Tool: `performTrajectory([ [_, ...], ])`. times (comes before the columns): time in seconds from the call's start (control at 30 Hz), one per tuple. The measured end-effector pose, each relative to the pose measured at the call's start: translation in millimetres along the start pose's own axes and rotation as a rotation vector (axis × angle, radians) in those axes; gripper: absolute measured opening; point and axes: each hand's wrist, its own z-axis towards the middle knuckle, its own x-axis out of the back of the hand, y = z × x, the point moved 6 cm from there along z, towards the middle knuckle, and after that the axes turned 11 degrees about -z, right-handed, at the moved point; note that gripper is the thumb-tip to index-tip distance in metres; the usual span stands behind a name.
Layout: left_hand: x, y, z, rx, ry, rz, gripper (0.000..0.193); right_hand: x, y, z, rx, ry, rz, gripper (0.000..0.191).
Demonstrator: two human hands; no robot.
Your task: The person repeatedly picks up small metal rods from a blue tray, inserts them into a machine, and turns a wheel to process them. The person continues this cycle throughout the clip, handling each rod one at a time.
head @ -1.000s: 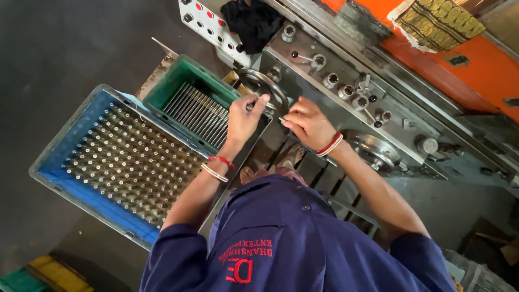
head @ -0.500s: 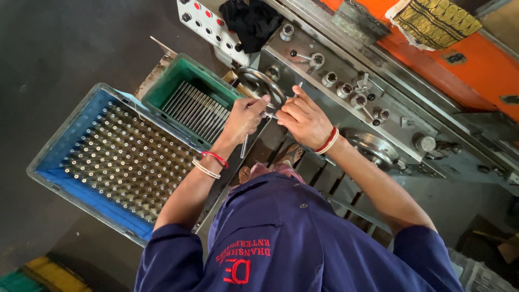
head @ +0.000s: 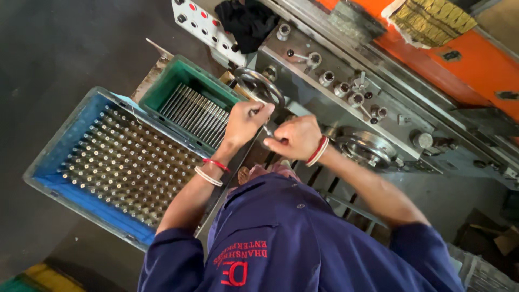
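My left hand (head: 246,121) is closed in a fist just below the grey handwheel (head: 259,86) of the machine. A thin metal rod (head: 267,130) sticks out of that fist toward my right hand (head: 294,138), whose fingertips pinch the rod's other end. The two hands are almost touching in front of the machine's grey front panel (head: 346,116). Both wrists carry red and white bangles. Most of the rod is hidden inside the hands.
A blue crate (head: 59,162) full of upright metal pins sits at the left. Behind it, a green crate (head: 178,73) holds rods lying flat. The machine has knobs, a white button panel (head: 203,24), a black cloth (head: 248,19) and an orange body (head: 470,59).
Both hands have drawn down from the handwheel and closer together. The right hand, earlier spread on the machine, now pinches the rod held by the left.
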Motion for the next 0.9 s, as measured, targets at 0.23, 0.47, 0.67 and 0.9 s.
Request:
performTrajectory([
  [0.23,0.5,2.5,5.9,-0.017,0.050,-0.141,0.025,-9.7,11.1,0.0,-0.105,0.032,0.193,0.049],
  [0.47,-2.0,-61.6,25.0,0.308,0.081,-0.600,0.021,7.5,28.4,-30.5,-0.070,0.389,-0.025,0.052],
  [0.67,97.3,-124.2,9.4,0.519,0.448,-1.112,0.024,-12.8,106.5,-187.2,-0.762,0.463,-0.074,0.055],
  [0.9,154.4,-161.5,-48.5,0.633,0.720,-1.120,0.026,-61.6,117.9,-360.9,-1.268,0.216,-0.177,0.055],
])
